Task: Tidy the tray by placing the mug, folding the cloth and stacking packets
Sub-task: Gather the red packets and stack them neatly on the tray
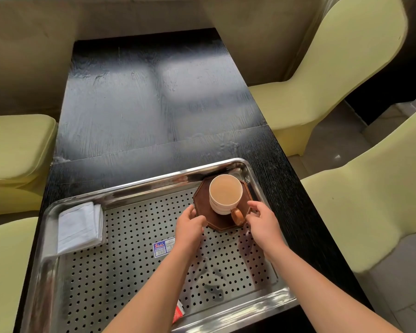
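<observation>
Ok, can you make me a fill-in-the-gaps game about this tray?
1. The mug stands on a brown ____.
2. The folded cloth lies in the tray's far ____ corner.
3. The tray's floor is full of small round ____.
4. The table under it is ____.
Missing words: coaster, left, holes, black.

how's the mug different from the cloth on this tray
The mug stands upright, round and cream, far right on a brown coaster; the cloth lies flat, white and folded, far left. The left hand and right hand flank the mug's coaster; nothing touches the cloth. Both sit inside the tray.
</observation>
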Demonstrator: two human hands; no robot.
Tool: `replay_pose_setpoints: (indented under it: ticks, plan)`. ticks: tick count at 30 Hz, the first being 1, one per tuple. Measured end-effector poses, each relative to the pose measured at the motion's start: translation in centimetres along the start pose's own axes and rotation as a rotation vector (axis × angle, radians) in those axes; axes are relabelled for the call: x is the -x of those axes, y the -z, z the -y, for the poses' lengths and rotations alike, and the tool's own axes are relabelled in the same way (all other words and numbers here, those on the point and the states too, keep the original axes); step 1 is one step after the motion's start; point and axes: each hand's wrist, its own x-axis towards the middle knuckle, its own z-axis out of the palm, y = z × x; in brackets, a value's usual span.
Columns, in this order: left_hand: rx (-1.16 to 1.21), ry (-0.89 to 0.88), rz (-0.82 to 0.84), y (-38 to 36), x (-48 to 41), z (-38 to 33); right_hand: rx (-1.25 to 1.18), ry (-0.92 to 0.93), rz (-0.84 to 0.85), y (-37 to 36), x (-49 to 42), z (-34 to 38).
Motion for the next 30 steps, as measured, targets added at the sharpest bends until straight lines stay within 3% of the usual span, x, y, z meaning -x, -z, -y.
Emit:
replay_pose_setpoints:
  ticks: [6, 16, 30]
  plan:
    - [0.011, 0.000, 0.004, 0.2, 0.6, -0.5, 0.148, 0.110, 0.070, -0.1, 2.4, -0.3]
    - [-0.004, 0.002, 0.033, 0.0, 1.2, -0.4, 0.192, 0.338, -0.207, -1.5, 4.0, -0.2]
    - [-0.003, 0.030, 0.037, 0.4, 0.8, -0.2, 0.155, 0.369, -0.252, -1.3, 3.4, -0.3]
